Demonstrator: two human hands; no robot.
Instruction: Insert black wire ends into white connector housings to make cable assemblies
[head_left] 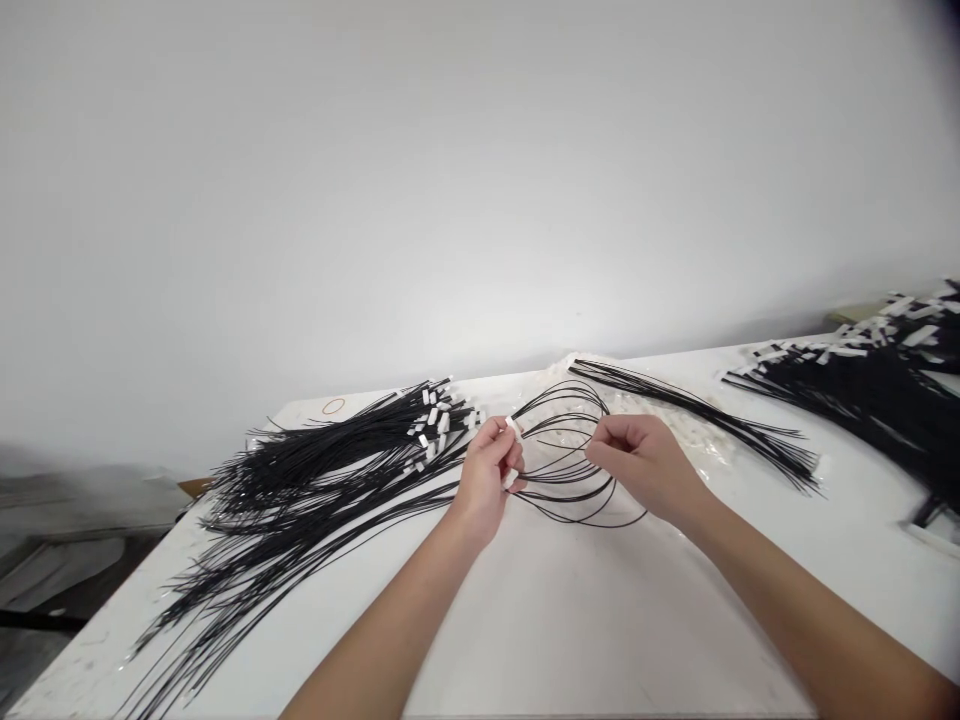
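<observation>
Near the middle of the table, my left hand (489, 470) is closed on a white connector (512, 428) from which several thin black wires (562, 478) fan out to the right in bowed loops. A second white piece shows lower between the same fingers. My right hand (637, 455) pinches at the far side of these loops, thumb against forefinger, on the black wires; which strands sit in the pinch is hidden. Left of my left hand lies a large pile of black wires (300, 480) with white connectors at its right end.
A loose bundle of black wires (697, 405) lies behind my right hand, beside a clear plastic bag (551, 405) of pale pieces. Another heap of wires with white connectors (862, 385) is at the right. The white table (600, 620) meets a pale wall (480, 200).
</observation>
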